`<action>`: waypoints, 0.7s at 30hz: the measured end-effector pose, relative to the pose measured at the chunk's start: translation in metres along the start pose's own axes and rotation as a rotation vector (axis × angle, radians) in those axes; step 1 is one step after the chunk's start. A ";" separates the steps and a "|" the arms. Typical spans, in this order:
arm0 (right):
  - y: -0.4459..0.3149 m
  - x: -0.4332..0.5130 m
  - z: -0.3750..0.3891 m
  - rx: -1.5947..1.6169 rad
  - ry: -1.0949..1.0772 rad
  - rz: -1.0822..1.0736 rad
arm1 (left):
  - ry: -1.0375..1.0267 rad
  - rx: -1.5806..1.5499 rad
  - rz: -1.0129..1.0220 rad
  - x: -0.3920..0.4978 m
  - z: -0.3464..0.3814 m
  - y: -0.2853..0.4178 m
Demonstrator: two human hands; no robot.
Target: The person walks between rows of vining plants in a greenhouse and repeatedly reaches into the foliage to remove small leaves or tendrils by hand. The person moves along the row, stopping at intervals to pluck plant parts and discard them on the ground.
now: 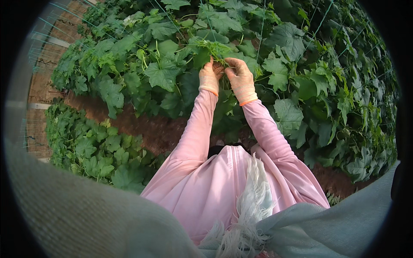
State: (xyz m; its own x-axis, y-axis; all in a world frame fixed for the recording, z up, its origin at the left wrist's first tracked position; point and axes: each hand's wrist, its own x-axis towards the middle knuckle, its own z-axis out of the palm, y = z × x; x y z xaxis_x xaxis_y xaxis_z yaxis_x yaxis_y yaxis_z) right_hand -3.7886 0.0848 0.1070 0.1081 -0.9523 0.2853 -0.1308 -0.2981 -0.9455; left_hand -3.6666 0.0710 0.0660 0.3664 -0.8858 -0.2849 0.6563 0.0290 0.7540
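Note:
My left hand point(209, 77), in a pale knitted glove with an orange cuff edge, is at a climbing vine's leafy shoot tip point(215, 48). Its fingers curl around the stem just under the young leaves, and part of the grip is hidden. Close on the right, my right hand point(241, 77) wears a matching glove. Its thumb and forefinger curve toward the same stem; whether they pinch it I cannot tell. Thin green twine point(209, 21) runs up from the shoot. Broad lobed leaves point(163, 73) surround both hands.
More vines on green strings point(315, 34) rise densely at right. Bare brown soil point(151, 129) separates this row from lower plants point(96, 151) at left. A pale fringed scarf point(255, 193) hangs over my pink sleeved top point(200, 190), and its cloth covers the lower view.

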 end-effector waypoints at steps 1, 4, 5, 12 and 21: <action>0.002 0.006 -0.002 -0.056 -0.016 -0.046 | -0.008 0.016 0.006 -0.007 0.000 -0.001; 0.005 0.011 0.001 -0.073 -0.056 -0.058 | -0.029 0.021 0.030 -0.029 0.004 0.002; 0.006 0.011 0.003 -0.058 -0.060 -0.038 | -0.054 0.003 0.041 -0.032 0.001 0.002; -0.001 0.007 0.004 -0.413 -0.116 -0.195 | -0.029 0.230 0.130 -0.040 -0.011 0.004; 0.008 -0.001 0.011 -0.288 0.100 -0.166 | -0.086 0.014 0.193 -0.037 -0.025 -0.009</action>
State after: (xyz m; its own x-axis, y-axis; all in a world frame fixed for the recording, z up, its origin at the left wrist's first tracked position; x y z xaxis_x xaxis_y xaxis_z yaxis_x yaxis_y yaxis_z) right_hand -3.7792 0.0838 0.0974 0.0559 -0.8866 0.4591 -0.3935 -0.4421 -0.8060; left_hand -3.6697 0.1149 0.0550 0.4259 -0.9009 -0.0833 0.5701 0.1958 0.7979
